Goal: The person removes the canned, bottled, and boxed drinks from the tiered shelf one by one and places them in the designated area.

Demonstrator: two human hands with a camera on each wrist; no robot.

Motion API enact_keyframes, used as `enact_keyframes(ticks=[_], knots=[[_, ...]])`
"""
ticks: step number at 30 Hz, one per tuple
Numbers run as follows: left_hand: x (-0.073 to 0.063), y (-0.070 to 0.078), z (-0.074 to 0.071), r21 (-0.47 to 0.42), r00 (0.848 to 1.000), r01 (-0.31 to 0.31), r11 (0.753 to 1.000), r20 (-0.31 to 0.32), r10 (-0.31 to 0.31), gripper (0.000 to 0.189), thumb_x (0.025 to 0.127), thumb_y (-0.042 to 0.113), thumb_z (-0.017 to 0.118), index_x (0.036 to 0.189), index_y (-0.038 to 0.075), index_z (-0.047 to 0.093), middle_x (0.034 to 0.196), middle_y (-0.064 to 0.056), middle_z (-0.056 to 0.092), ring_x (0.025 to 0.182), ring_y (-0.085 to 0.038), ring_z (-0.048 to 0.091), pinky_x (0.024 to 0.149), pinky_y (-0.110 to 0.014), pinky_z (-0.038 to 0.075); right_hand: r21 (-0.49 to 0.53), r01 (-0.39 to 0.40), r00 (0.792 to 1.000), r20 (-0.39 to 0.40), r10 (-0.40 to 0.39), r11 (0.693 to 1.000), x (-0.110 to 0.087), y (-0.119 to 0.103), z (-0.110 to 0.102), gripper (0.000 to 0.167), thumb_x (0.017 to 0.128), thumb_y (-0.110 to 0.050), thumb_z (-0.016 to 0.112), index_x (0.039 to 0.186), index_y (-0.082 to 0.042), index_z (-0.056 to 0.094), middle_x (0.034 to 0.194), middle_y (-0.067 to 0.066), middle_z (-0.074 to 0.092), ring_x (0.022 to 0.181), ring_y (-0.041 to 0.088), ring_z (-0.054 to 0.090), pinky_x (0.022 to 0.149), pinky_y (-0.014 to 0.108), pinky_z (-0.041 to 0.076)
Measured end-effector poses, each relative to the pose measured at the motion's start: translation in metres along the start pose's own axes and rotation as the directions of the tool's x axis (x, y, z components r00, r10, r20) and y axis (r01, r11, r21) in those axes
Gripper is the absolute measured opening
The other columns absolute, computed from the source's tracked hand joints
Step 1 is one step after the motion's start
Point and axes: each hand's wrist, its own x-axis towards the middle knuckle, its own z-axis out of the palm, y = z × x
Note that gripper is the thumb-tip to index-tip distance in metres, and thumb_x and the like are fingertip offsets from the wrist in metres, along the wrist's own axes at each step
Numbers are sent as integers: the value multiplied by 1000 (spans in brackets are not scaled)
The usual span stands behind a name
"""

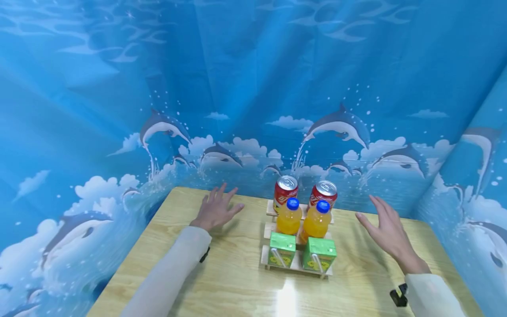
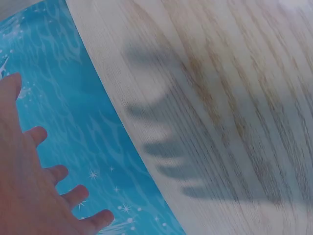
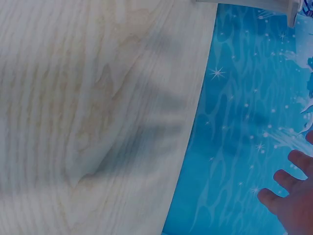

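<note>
Three-step wooden stand (image 1: 298, 263) near the far edge of the desk (image 1: 229, 281)

Nearest are two pale cloth sleeves (image 1: 170, 268), a small black piece (image 1: 398, 295) at each cuff. The desk has a smooth wood-grain top, with a bright glare in front of the stand. On the front step sit two boxy green cartons (image 1: 283, 250), each with a straw slanting down its face; on the middle step, two rounded clear bottles (image 1: 289, 219) of orange drink with blue caps; on the back step, two red metal cans (image 1: 285, 192). The left hand (image 1: 215, 209), fingers spread wide and holding nothing, is between the stand and the desk's left edge. The right hand (image 1: 390, 231), thumb parted wide from the fingers, also holds nothing, between the stand and the right edge. Past the far edge hangs creased blue cloth (image 1: 253, 88) printed with dolphins.

Only the head view shows the stand. The left wrist view adds a sharp five-fingered shadow (image 2: 166, 147) on the grain, apart from the hand; the right wrist view's shadow is blurred.
</note>
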Motion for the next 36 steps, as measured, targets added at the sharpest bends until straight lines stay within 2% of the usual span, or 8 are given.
enact_keyframes(ticks=[6,15,21,29,36], knots=[[-2,5,2,2,1000,-27,1000,7,27,79,109,69,46,174,27,30,183,-19,13,166,-52,15,132,-79,15,31,-1,1000,0,1,1000,5,-11,-1,89,111,-58,54,173,-4,20,174,37,21,154,67,21,114,92,21],[-7,15,2,-1,997,-80,997,-6,80,77,109,67,50,173,27,32,182,-18,17,165,-49,22,130,-78,22,63,41,999,-15,-40,997,12,-29,-5,87,110,-53,59,174,-7,22,174,36,24,155,65,24,114,92,22],[-12,23,4,-18,996,-90,996,1,90,79,107,70,50,173,31,31,183,-15,15,167,-46,20,132,-76,22,87,85,996,-25,-83,993,14,-39,-9,85,110,-50,61,174,-10,23,174,33,26,154,64,27,113,93,25],[-19,31,7,-34,994,-112,993,15,112,80,106,75,48,173,37,28,184,-12,15,168,-43,20,132,-75,23,136,118,993,2,-119,984,16,-52,-11,83,110,-48,62,175,-15,22,176,30,26,155,61,27,110,94,26],[-28,35,12,-48,988,-154,987,19,155,82,104,74,52,173,36,29,184,-8,14,167,-42,23,131,-75,27,174,140,989,20,-145,975,17,-62,-11,81,112,-43,61,176,-17,19,175,30,28,145,61,44,108,87,42]])
